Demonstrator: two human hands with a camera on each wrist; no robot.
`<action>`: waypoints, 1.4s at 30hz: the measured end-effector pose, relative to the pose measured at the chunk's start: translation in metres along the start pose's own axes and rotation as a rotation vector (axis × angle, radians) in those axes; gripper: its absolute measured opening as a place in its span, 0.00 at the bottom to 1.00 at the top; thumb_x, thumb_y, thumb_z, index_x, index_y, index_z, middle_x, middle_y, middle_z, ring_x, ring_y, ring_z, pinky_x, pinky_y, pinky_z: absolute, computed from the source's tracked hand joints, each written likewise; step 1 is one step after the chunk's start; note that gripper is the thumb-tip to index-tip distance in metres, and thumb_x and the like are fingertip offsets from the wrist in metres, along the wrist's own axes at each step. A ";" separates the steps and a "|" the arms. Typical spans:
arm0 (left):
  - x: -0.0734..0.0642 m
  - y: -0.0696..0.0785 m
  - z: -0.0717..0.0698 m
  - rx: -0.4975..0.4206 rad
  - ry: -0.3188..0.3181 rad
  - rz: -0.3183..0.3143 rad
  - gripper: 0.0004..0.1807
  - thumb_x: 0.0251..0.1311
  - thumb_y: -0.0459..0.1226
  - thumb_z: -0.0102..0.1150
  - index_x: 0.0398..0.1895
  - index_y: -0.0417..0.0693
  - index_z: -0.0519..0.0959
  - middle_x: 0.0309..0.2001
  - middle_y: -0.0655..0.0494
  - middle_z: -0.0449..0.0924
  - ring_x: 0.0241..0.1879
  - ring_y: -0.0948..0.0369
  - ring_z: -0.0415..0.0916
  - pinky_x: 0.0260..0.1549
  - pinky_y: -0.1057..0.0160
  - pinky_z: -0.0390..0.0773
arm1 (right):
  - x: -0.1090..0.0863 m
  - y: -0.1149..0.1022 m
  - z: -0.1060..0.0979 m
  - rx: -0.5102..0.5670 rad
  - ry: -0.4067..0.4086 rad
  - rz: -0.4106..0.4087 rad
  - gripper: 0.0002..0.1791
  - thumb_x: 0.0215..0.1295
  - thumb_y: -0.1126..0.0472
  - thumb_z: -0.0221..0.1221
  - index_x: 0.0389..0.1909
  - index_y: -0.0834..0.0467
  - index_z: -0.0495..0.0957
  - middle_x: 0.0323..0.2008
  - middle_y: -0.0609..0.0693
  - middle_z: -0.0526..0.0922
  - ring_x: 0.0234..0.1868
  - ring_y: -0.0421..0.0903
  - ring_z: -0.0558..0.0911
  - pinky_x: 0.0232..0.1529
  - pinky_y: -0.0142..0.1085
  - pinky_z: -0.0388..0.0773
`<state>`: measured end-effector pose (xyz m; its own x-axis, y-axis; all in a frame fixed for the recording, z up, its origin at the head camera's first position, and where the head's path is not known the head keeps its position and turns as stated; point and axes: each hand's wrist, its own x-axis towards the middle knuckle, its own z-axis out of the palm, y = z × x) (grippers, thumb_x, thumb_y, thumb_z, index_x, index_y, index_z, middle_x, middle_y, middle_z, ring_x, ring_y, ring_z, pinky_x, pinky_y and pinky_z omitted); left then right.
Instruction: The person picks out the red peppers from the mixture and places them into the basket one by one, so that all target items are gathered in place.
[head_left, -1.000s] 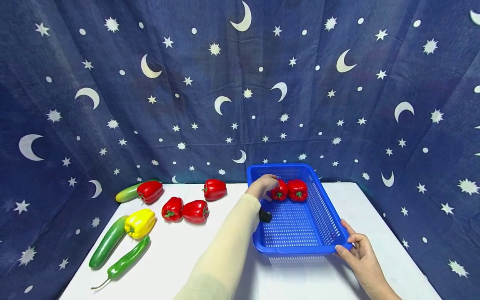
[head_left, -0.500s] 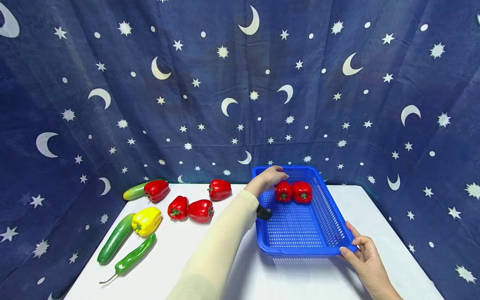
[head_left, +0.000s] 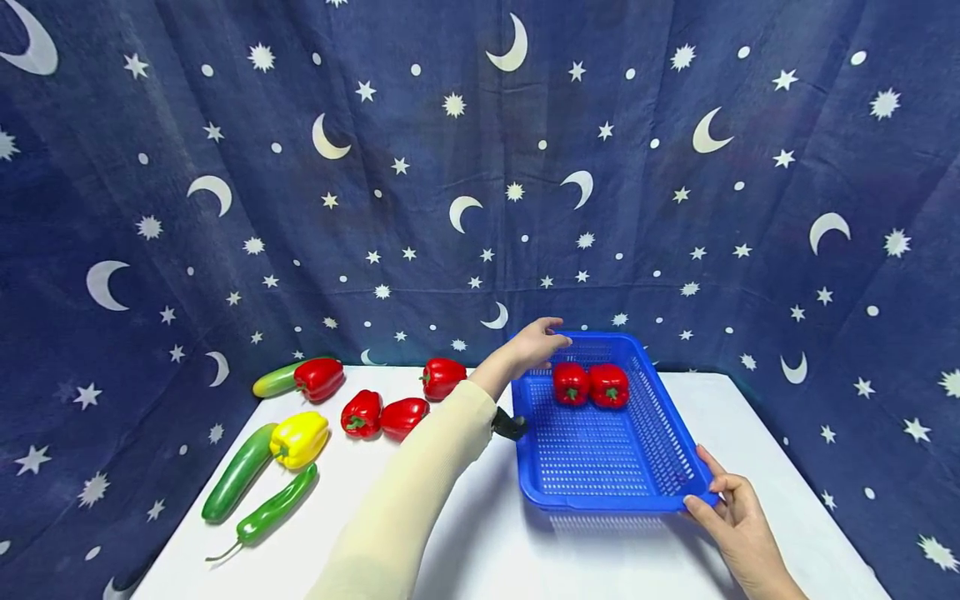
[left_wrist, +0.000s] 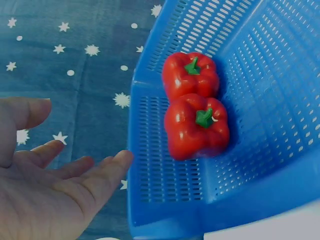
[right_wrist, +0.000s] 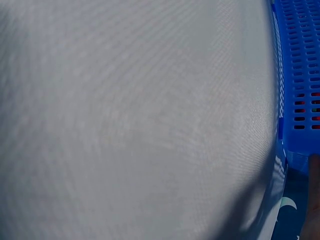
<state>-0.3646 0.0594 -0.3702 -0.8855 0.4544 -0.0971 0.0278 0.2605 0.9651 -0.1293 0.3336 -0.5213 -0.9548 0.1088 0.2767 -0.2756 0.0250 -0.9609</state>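
Two red bell peppers [head_left: 609, 387] sit side by side at the far end of a blue perforated basket [head_left: 592, 450]. Above the basket's far left corner is my left hand [head_left: 534, 343], fingers spread with nothing in them. The left wrist view shows that hand [left_wrist: 60, 185] beside the basket wall [left_wrist: 170, 220], apart from the bell peppers [left_wrist: 196, 125]. My right hand [head_left: 738, 525] grips the basket's near right corner, thumb on the rim. In the right wrist view only a finger [right_wrist: 313, 195] shows below the basket [right_wrist: 300, 75].
On the white table [head_left: 360, 500] at left lie several more red bell peppers [head_left: 320, 379], a yellow bell pepper [head_left: 300, 439], a cucumber [head_left: 238, 473], a yellow-green cucumber [head_left: 276, 381] and a long green chili [head_left: 277, 504]. A starry blue curtain [head_left: 420, 208] stands behind.
My left hand has let go of the left bell pepper in the basket and drawn back up and left. The right hand keeps its hold on the corner. The head view has shifted slightly.
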 end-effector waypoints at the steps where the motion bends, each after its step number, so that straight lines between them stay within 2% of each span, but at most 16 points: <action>1: -0.001 0.001 -0.002 0.007 -0.002 0.014 0.32 0.73 0.38 0.57 0.77 0.44 0.62 0.72 0.41 0.64 0.67 0.44 0.69 0.58 0.46 0.78 | 0.000 0.000 0.000 0.000 0.001 -0.008 0.15 0.74 0.75 0.54 0.49 0.59 0.59 0.79 0.47 0.55 0.61 0.28 0.74 0.50 0.32 0.82; 5: -0.008 0.002 -0.010 0.024 -0.002 0.049 0.31 0.73 0.37 0.56 0.77 0.45 0.62 0.74 0.39 0.62 0.69 0.44 0.68 0.61 0.44 0.76 | 0.000 -0.001 -0.001 -0.005 0.000 -0.027 0.15 0.73 0.75 0.54 0.48 0.60 0.59 0.79 0.47 0.56 0.61 0.29 0.74 0.49 0.32 0.82; 13: -0.017 -0.007 -0.022 0.026 0.036 0.095 0.31 0.72 0.37 0.58 0.76 0.46 0.64 0.74 0.38 0.62 0.68 0.45 0.70 0.62 0.45 0.74 | 0.000 -0.001 0.001 -0.007 0.008 0.004 0.15 0.74 0.74 0.55 0.49 0.59 0.58 0.81 0.50 0.52 0.60 0.27 0.74 0.50 0.31 0.82; 21: -0.029 -0.015 -0.031 0.128 0.078 0.156 0.32 0.71 0.39 0.58 0.76 0.46 0.65 0.73 0.40 0.65 0.72 0.44 0.63 0.67 0.45 0.68 | -0.001 0.002 0.000 -0.004 0.009 0.007 0.15 0.74 0.74 0.55 0.49 0.59 0.59 0.81 0.50 0.52 0.60 0.27 0.74 0.50 0.31 0.82; 28: -0.040 -0.021 -0.041 0.130 0.092 0.167 0.31 0.71 0.40 0.57 0.76 0.48 0.66 0.73 0.42 0.65 0.72 0.45 0.64 0.67 0.45 0.69 | 0.000 0.002 0.000 0.012 -0.002 -0.002 0.15 0.74 0.74 0.54 0.49 0.58 0.59 0.80 0.48 0.54 0.61 0.29 0.74 0.50 0.31 0.82; 36: -0.052 -0.031 -0.053 0.159 0.100 0.214 0.30 0.72 0.37 0.56 0.76 0.46 0.66 0.72 0.42 0.67 0.68 0.46 0.70 0.64 0.47 0.73 | 0.001 0.001 0.000 0.014 -0.006 -0.013 0.15 0.74 0.75 0.54 0.49 0.58 0.59 0.80 0.48 0.53 0.61 0.29 0.74 0.50 0.31 0.82; 42: -0.064 -0.039 -0.062 0.166 0.111 0.232 0.31 0.72 0.37 0.56 0.76 0.45 0.65 0.74 0.40 0.64 0.70 0.41 0.65 0.66 0.44 0.70 | 0.001 0.000 0.000 0.006 -0.003 -0.003 0.15 0.74 0.74 0.54 0.49 0.58 0.59 0.80 0.49 0.52 0.61 0.28 0.73 0.51 0.31 0.81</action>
<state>-0.3379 -0.0324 -0.3870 -0.8917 0.4242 0.1575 0.3028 0.3008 0.9043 -0.1300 0.3334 -0.5213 -0.9542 0.1059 0.2800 -0.2795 0.0199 -0.9599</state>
